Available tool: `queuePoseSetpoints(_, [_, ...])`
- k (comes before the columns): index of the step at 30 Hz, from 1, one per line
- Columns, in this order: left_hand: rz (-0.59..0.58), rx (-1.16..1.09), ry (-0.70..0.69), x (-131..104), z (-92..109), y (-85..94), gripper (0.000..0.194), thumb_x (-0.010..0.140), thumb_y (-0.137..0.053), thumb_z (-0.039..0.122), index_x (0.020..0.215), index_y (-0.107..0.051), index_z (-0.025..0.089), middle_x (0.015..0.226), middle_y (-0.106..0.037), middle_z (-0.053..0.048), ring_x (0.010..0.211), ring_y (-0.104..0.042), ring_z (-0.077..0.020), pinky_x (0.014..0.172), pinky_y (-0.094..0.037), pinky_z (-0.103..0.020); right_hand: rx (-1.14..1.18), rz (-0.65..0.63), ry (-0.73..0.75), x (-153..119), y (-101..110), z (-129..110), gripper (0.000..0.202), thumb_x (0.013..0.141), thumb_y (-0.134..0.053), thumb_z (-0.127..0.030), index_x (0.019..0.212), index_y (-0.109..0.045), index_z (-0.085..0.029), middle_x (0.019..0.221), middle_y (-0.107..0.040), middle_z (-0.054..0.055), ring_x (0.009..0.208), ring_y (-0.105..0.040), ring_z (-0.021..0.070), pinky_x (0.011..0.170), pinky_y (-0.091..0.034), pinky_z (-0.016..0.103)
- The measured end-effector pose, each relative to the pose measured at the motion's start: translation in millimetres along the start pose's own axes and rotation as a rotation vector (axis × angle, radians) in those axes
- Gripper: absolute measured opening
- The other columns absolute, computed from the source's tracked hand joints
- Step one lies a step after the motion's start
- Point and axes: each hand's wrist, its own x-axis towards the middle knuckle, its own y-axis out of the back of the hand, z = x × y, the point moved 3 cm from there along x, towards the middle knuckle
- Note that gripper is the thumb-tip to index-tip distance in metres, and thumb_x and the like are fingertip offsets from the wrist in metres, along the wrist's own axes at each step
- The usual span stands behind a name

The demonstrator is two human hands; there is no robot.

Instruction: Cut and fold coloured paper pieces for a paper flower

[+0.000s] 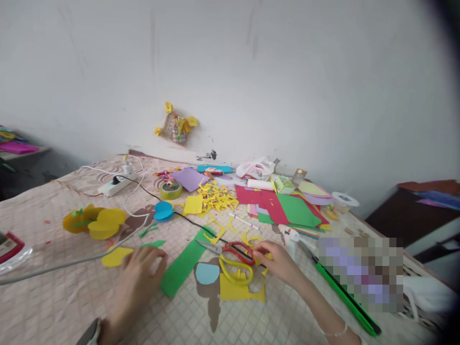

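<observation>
My left hand (142,275) hangs over the cloth at the lower left, blurred, beside a yellow paper piece (117,257) and a small green piece. What its fingers hold, if anything, cannot be made out. My right hand (273,258) touches the red handle of a pair of scissors (237,250), its fingers pinched together. Between the hands lie a green paper strip (185,261), a light blue paper piece (207,273) and a cut yellow sheet (239,291). Over this sheet rests a second, yellow handle (237,274).
A power strip (118,184) with cables crosses the left side. Yellow scraps (215,197), tape (170,190), red paper (258,203) and green paper (298,211) lie further back. A green cutter (345,292) lies at the right.
</observation>
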Motion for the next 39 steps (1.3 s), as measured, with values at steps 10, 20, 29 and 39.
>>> queuePoseSetpoints(10, [-0.023,-0.186,-0.195,68,65,-47.7,0.019,0.086,-0.049,0.025,0.080,-0.067,0.020,0.082,-0.071,-0.006,0.083,-0.064,-0.0255,0.080,-0.040,-0.039,-0.012,0.034,0.059,8,-11,-12,0.012,0.087,-0.055,-0.024,0.084,-0.067,-0.021,0.084,-0.071,0.006,0.082,-0.066,0.0240,0.076,-0.051,0.037])
queuePoseSetpoints(20, [0.101,-0.218,-0.118,81,33,-51.3,0.023,0.090,-0.044,0.030,0.075,-0.060,0.021,0.069,-0.066,-0.002,0.072,-0.062,-0.0222,0.073,-0.040,-0.035,-0.018,0.071,0.219,101,-53,-71,0.005,0.086,-0.061,-0.018,0.085,-0.066,-0.020,0.086,-0.070,0.004,0.085,-0.063,0.0204,0.083,-0.046,0.033])
queuePoseSetpoints(29, [0.014,-0.326,-0.157,75,43,-58.8,0.036,0.090,-0.043,0.037,0.058,-0.047,0.022,0.057,-0.058,-0.001,0.060,-0.056,-0.0193,0.062,-0.039,-0.031,-0.178,0.034,0.100,37,-27,-31,0.006,0.085,-0.062,-0.019,0.086,-0.068,-0.020,0.087,-0.071,0.005,0.087,-0.063,0.0233,0.079,-0.046,0.036])
queuePoseSetpoints(39, [-0.057,-0.457,-0.156,67,52,-57.0,0.032,0.084,-0.046,0.046,0.061,-0.053,0.024,0.054,-0.061,0.002,0.054,-0.059,-0.0182,0.054,-0.043,-0.028,-0.375,0.184,-0.053,41,98,11,0.010,0.085,-0.058,-0.023,0.080,-0.067,-0.020,0.081,-0.074,0.004,0.076,-0.068,0.0209,0.069,-0.047,0.030])
